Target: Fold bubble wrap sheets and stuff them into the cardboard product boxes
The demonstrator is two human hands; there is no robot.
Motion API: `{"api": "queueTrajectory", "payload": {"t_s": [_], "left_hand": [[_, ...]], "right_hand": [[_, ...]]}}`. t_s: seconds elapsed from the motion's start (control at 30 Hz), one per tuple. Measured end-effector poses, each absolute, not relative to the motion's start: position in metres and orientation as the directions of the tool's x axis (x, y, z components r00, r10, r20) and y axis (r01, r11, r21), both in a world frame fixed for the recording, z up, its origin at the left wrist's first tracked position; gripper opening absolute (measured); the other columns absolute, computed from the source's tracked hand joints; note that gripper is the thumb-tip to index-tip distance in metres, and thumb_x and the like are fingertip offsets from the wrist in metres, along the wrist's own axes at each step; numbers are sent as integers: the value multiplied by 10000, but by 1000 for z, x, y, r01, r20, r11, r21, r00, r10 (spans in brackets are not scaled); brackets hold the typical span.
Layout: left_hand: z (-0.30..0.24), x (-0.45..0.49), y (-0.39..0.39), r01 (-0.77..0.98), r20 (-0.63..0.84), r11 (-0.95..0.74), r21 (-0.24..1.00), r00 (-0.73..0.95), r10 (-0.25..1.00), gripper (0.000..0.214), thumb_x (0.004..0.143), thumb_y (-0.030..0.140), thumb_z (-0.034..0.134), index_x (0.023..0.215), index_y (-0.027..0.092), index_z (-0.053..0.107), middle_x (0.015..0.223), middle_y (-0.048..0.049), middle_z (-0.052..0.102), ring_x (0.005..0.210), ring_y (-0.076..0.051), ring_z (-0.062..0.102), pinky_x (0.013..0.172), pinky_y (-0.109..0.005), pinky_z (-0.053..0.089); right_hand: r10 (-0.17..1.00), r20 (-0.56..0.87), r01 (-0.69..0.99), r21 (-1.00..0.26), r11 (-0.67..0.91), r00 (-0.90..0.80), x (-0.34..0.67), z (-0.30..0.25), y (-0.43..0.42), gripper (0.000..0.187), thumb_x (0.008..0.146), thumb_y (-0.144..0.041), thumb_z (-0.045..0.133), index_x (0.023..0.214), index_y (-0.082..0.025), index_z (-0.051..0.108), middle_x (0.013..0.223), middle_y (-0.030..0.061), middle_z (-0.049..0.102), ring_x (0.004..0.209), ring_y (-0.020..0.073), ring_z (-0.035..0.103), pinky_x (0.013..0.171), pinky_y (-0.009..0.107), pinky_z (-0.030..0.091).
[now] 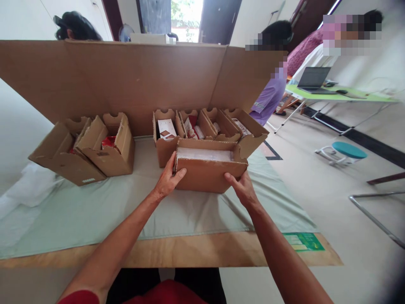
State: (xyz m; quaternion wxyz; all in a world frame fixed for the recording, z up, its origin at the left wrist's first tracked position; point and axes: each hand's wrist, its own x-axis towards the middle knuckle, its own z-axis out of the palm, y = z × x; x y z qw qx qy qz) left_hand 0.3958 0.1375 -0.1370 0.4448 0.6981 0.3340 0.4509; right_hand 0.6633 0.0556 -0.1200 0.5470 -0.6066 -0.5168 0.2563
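An open brown cardboard box (pixel 209 174) lies on its side on the pale green cloth (pixel 95 211), with a white packet showing inside its top. My left hand (pixel 167 179) grips its left end, thumb on the front face. Gripping the lower right corner is my right hand (pixel 242 188). Behind it stand several small open cartons (pixel 202 124) holding white and red items.
Two more open cartons (pixel 91 147) sit at the left. A tall cardboard sheet (pixel 136 80) stands upright behind everything. The wooden table edge (pixel 190 253) is near me. Other people stand beyond; a green table with a laptop (pixel 313 80) and a teal stool (pixel 346 150) are to the right.
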Motion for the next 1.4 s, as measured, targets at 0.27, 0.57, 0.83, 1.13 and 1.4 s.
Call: {"api": "queueTrajectory", "payload": {"t_s": [0.27, 0.57, 0.83, 1.13, 1.4], "left_hand": [[-133, 369, 63, 52, 286, -309, 950, 260, 922, 823, 969, 538, 559, 1636, 218, 196, 1663, -143, 350, 1560, -290, 298, 1301, -481, 210], [-114, 249, -22, 287, 270, -236, 928, -83, 959, 704, 975, 522, 575, 1590, 256, 357, 1515, -88, 550, 1551, -295, 314, 1321, -463, 168], [-97, 281, -22, 161, 356, -363, 918, 72, 932, 889, 914, 494, 670, 1636, 230, 222, 1612, -139, 439, 1493, -306, 421, 1250, -466, 345], [-89, 256, -60, 210, 301, -272, 939, -118, 946, 837, 938, 438, 648, 1634, 246, 224, 1618, -121, 430, 1488, -305, 432, 1261, -466, 342], [-131, 318, -65, 103, 311, -317, 943, 73, 948, 883, 937, 402, 651, 1649, 272, 144, 1689, -138, 293, 1560, -331, 296, 1296, -555, 249]], "right_hand": [[888, 276, 392, -912, 121, 368, 623, -109, 3, 796, 791, -703, 698, 1386, -201, 532, 1318, 144, 658, 1232, 328, 611, 1058, 455, 498], [943, 308, 378, -894, 241, 127, 510, -101, -19, 955, 753, -693, 757, 1528, -239, 430, 1481, 137, 562, 1378, 361, 518, 1155, 510, 440], [862, 383, 514, -840, 174, 333, 540, -83, -50, 772, 687, -656, 822, 1282, -210, 615, 1210, 143, 694, 1219, 389, 616, 1087, 565, 481], [925, 311, 384, -899, 212, 218, 506, -100, -42, 688, 676, -640, 830, 1180, -206, 652, 1168, 139, 740, 1072, 359, 695, 944, 499, 581], [887, 290, 547, -836, 52, 359, 589, -101, -72, 639, 638, -612, 860, 1122, -231, 689, 1057, 124, 759, 1054, 420, 699, 921, 553, 585]]}}
